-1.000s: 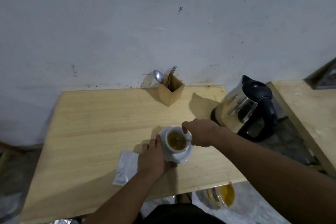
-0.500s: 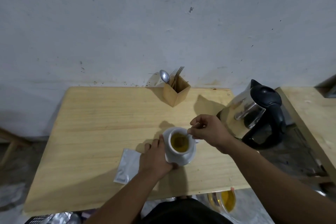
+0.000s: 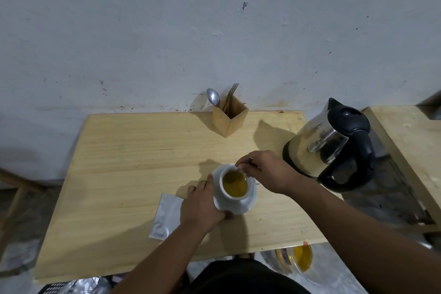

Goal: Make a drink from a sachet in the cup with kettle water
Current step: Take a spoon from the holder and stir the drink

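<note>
A white cup [image 3: 235, 199] full of amber drink stands on a white saucer [image 3: 248, 206] near the middle of the wooden table [image 3: 133, 162]. My left hand [image 3: 202, 205] rests against the saucer's left rim, steadying it. My right hand [image 3: 265, 170] hovers over the cup's far rim, fingers pinched on a thin spoon handle [image 3: 239, 169] that dips into the liquid. A silver sachet [image 3: 165, 216] lies flat to the left, partly under my left wrist. The steel kettle [image 3: 331, 143] with black lid and handle stands at the table's right edge.
A wooden holder [image 3: 229, 118] with a spoon and forks stands at the back by the wall. A second wooden surface [image 3: 410, 141] lies to the right, beyond a gap. A clear container with yellow contents [image 3: 301, 258] sits on the floor below the front edge.
My right hand has lifted slightly and shifted around the cup's far rim with the spoon; the drink is swirling. My left hand stays on the saucer. The camera has tilted a little.
</note>
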